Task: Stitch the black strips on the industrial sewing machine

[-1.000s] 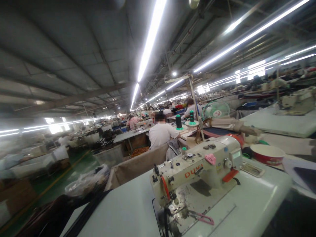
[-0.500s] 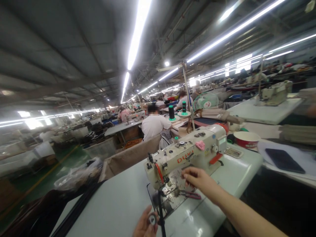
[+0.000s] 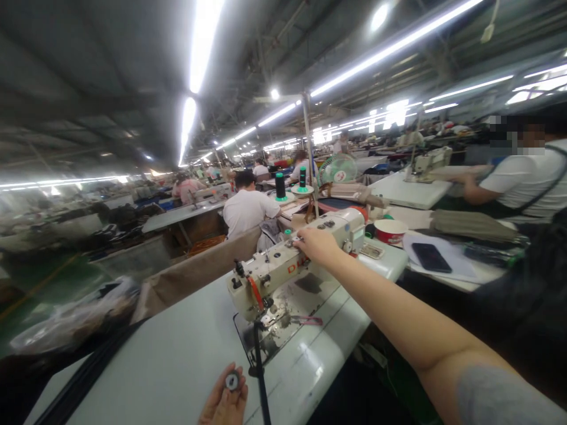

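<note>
A white sewing machine (image 3: 266,268) with red lettering stands on the pale table in front of me. My left hand (image 3: 225,398), low in the view, has its fingers closed round a small round metal bobbin case (image 3: 232,381). My right hand (image 3: 319,245) reaches to the top of the machine arm, fingers bent and closed at a small fitting there; what is between the fingertips is hidden. Pink-handled snips (image 3: 308,320) lie on the machine bed. A black strip (image 3: 261,378) runs from the needle area down towards me.
Two thread cones, a black one (image 3: 280,187) and another (image 3: 302,177), stand behind the machine. To the right are a red-and-white bowl (image 3: 390,231) and a phone (image 3: 431,258). A person (image 3: 248,206) sits ahead; another person (image 3: 527,171) works at the right.
My right hand has risen from over the machine bed to the top of the arm. The left hand keeps the bobbin case. The view has swung right, bringing a co-worker into sight.
</note>
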Available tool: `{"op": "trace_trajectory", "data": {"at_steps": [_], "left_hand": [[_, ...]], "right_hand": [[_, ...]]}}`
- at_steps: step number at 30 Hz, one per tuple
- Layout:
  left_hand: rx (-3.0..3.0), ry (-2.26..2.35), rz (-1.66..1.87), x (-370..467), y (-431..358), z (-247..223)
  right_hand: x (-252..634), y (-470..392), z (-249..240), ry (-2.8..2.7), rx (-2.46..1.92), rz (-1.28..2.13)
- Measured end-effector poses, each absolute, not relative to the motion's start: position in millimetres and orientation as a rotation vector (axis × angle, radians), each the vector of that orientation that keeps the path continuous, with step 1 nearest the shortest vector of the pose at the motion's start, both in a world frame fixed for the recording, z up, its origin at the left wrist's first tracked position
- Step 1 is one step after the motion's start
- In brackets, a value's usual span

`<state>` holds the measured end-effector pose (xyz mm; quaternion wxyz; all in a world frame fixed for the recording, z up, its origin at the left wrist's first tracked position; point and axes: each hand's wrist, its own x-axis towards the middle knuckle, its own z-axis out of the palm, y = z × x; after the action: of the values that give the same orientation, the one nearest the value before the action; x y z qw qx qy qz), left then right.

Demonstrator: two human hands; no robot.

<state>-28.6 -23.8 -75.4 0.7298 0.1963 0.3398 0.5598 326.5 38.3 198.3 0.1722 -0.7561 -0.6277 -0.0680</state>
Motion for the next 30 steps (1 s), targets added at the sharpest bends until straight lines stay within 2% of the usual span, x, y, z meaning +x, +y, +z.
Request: {"op": "trace_trajectory", "data": {"at_steps": [11,21,26,30], "left_hand": [[0.451,0.862,1.255,-16.9,-44.7,-39.8],[0.434,0.859,1.194,-24.0,-42.7,-45.3],[0.403,0.871,1.164,-25.6,-38.3,-46.5],[0.408,0.848,1.179,-25.2,-37.8,-43.7]], "right_hand": [[332.3,50.1,190.1,-1.844,-2.079,-0.186],[332.4,57.5,172.5,-1.861,-1.98,-0.265],[335.8,60.1,210.2,-1.669,-1.639,-0.42],[327.6,51.9,239.5,-1.836,-1.241,-0.214]]}}
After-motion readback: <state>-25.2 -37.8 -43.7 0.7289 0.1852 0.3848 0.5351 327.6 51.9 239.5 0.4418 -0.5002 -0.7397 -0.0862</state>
